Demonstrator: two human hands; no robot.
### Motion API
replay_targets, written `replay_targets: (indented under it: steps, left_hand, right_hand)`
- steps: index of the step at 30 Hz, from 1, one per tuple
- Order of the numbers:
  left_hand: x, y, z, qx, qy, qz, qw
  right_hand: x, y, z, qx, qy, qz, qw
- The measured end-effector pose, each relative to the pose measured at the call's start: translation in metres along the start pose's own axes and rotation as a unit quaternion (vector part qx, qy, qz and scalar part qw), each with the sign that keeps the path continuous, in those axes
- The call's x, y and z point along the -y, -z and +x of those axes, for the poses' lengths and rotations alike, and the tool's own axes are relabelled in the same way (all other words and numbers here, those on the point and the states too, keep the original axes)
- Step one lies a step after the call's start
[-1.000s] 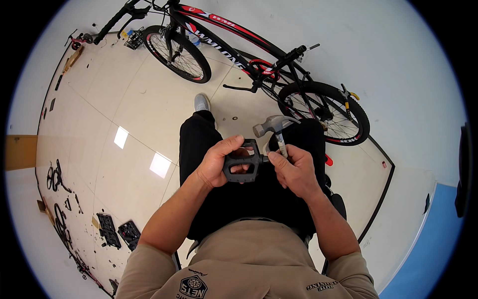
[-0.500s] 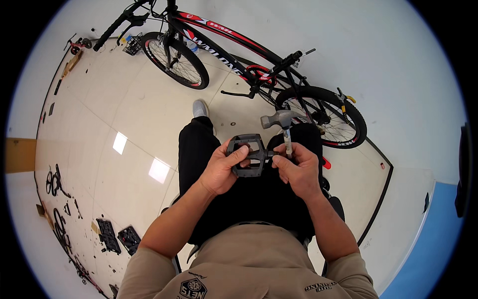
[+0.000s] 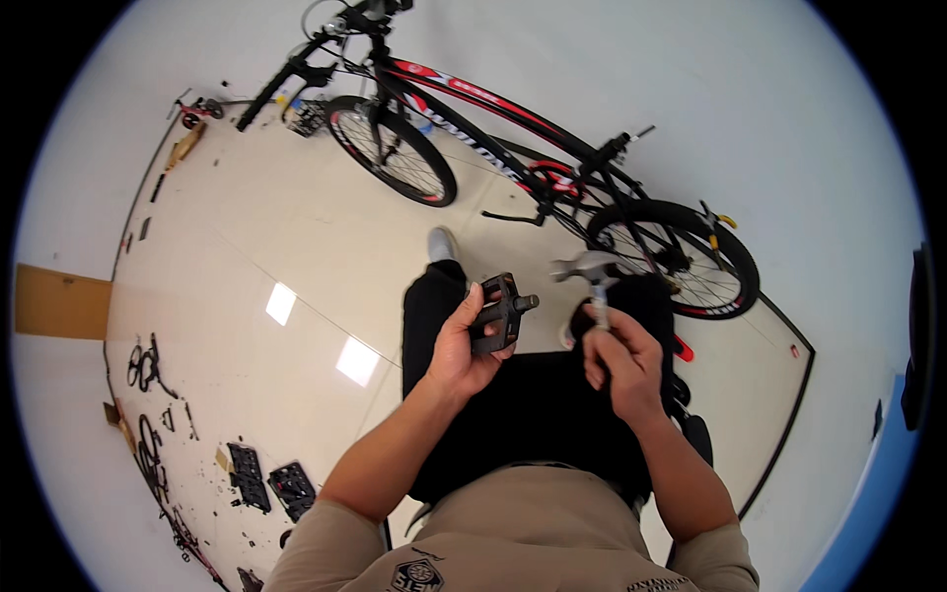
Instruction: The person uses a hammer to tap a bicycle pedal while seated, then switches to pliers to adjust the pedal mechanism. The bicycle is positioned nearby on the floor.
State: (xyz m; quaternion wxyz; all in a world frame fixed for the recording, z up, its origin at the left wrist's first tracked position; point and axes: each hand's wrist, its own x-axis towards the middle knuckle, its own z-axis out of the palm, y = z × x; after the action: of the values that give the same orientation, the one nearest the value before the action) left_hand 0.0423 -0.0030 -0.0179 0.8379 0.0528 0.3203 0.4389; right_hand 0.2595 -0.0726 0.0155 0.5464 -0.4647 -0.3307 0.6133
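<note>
Pedal: black, blocky, open-framed | hammer: grey metal, curved-clawed

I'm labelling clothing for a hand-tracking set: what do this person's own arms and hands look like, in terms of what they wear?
The left hand and right hand are bare, with no gloves, watch or cables showing. Short tan sleeves leave the forearms uncovered. The sleeves look plain; the dark printed markings sit on the shirt front.

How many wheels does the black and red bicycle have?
2: front wheel, left of the picture's middle; rear wheel, right, beyond the hammer in the right hand. Neither is hidden entirely.
</note>
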Motion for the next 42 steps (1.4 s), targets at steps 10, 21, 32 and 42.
replay_targets:
  steps: [10, 21, 32, 42]
  left_hand:
    - [-0.020, 0.015, 0.009, 0.019, -0.036, -0.036, 0.999]
    - [-0.019, 0.012, 0.010, 0.013, -0.069, 0.039, 0.997]
    - [-0.017, 0.013, 0.009, 0.002, -0.081, 0.083, 0.993]
    - [-0.015, 0.006, 0.011, -0.009, -0.081, 0.090, 0.993]
  right_hand:
    - [0.010, -0.010, -0.007, -0.052, 0.151, -0.103, 0.982]
    - [0.001, -0.006, -0.011, -0.091, 0.235, -0.215, 0.944]
    - [-0.001, -0.003, -0.010, -0.107, 0.213, -0.147, 0.960]
    - [0.003, -0.004, -0.008, -0.116, 0.180, -0.141, 0.967]
